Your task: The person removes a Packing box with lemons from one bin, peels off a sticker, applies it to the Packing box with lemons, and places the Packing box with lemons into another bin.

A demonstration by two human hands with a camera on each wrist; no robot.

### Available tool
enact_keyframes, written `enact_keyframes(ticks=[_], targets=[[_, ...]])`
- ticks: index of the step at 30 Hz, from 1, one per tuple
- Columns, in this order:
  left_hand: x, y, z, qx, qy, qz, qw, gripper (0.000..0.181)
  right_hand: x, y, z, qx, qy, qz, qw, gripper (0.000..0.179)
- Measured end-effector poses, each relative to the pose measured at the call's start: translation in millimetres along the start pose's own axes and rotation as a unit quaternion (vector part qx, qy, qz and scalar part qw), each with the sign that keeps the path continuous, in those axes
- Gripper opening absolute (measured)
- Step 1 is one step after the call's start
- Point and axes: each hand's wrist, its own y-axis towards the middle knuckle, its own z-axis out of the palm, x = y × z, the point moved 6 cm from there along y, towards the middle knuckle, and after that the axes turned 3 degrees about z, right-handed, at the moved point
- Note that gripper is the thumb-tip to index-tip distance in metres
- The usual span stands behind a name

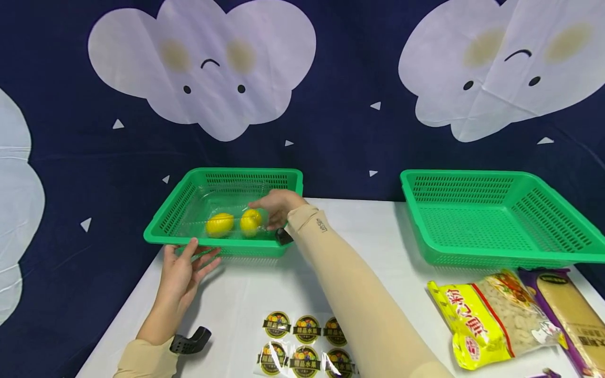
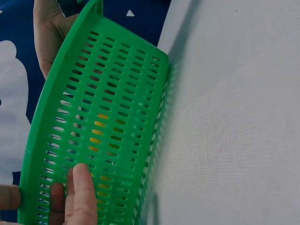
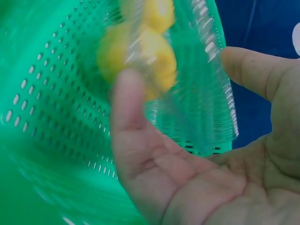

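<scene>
Two yellow lemons lie under clear plastic inside the left green basket. The plastic is a clear box, its outline faint. My right hand reaches over the basket and holds the box's right end, thumb on one side and fingers on the other; the right wrist view is blurred there. My left hand is at the basket's near long side. Its fingers lie fairly straight and spread against the outer wall, with the thumb up at the rim.
On the right stands a second green basket. In front of it lie a yellow pasta bag and a purple-edged noodle pack. A sheet of round stickers lies on the white table near me, partly behind my right forearm.
</scene>
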Motion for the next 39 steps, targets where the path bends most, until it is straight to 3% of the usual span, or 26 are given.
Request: enact_keyframes(ticks=[14,23,39], targets=[[-1.0,0.1,2.0,0.007,0.007,0.006,0.9999,0.029,4,-7.2,2,-0.027,-0.019,-0.009,0.9994,0.08],[-0.4,0.1,1.6,-0.001,0.017,0.005,0.9998,0.026,5,-3.2,-1,-0.041,0.006,-0.047,0.998,0.088],[-0.1,-2.0,3.4,-0.006,0.019,-0.005,0.9998,0.047,9,-13.2,-8,-0.062,0.023,-0.113,0.9914,0.086]])
